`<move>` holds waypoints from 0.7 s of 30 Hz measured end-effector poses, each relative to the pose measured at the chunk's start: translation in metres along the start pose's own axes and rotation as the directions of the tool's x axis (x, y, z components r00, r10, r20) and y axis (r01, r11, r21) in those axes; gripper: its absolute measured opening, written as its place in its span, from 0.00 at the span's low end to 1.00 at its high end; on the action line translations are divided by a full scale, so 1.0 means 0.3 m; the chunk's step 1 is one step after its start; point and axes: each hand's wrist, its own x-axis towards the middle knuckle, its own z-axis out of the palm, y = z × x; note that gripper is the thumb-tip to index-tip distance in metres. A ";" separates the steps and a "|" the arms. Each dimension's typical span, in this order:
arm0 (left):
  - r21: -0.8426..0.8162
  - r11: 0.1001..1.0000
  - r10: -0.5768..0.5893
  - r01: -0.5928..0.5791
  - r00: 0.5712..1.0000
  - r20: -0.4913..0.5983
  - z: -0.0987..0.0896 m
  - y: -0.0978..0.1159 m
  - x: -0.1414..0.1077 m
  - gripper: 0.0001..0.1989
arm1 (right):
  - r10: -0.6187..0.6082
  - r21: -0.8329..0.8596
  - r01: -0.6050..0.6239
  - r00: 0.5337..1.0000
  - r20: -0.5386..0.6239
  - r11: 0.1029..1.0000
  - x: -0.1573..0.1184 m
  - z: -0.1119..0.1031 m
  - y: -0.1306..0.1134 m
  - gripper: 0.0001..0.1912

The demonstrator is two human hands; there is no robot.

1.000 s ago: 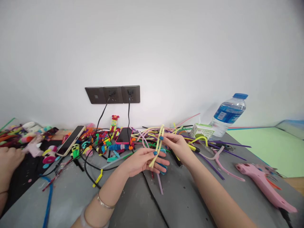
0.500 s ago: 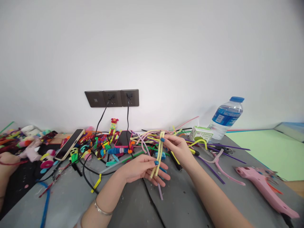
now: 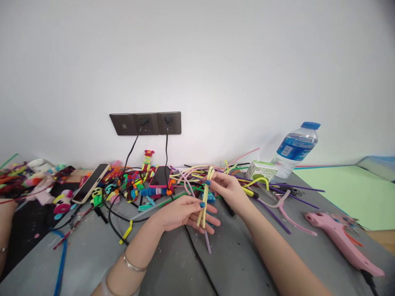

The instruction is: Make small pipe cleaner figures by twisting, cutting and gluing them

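Note:
Two pale yellow pipe cleaners (image 3: 205, 197) stand nearly upright between my hands, crossing slightly. My right hand (image 3: 230, 190) pinches them near their upper ends. Lower down, my left hand (image 3: 185, 214) has its thumb pressed on the same stems against the fingers, whose tips spread out behind them. Beneath the hands, a lilac pipe cleaner (image 3: 207, 243) pokes out toward the table's front. Behind them lies a loose heap of pink, yellow and purple pipe cleaners (image 3: 185, 174). A small blue object (image 3: 210, 198) is partly covered by my hands.
On the right are a pink glue gun (image 3: 342, 240), a tilted water bottle (image 3: 294, 150), a small green-white box (image 3: 261, 170) and green paper (image 3: 342, 191). Phones (image 3: 91, 183), fuzzy figures (image 3: 63, 202) and black cables (image 3: 197, 261) occupy the left and middle. Another person's arm (image 3: 6, 222) is at far left.
The two yellow stems, roughly parallel before, now cross at a narrow angle. Both hands keep nearly the same place and hold. The view has shifted slightly.

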 end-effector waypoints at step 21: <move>-0.051 0.985 0.160 -0.166 0.981 -0.107 0.004 -0.007 0.020 0.15 | -0.037 -0.029 0.036 0.998 -0.044 0.999 0.000 0.011 0.007 0.20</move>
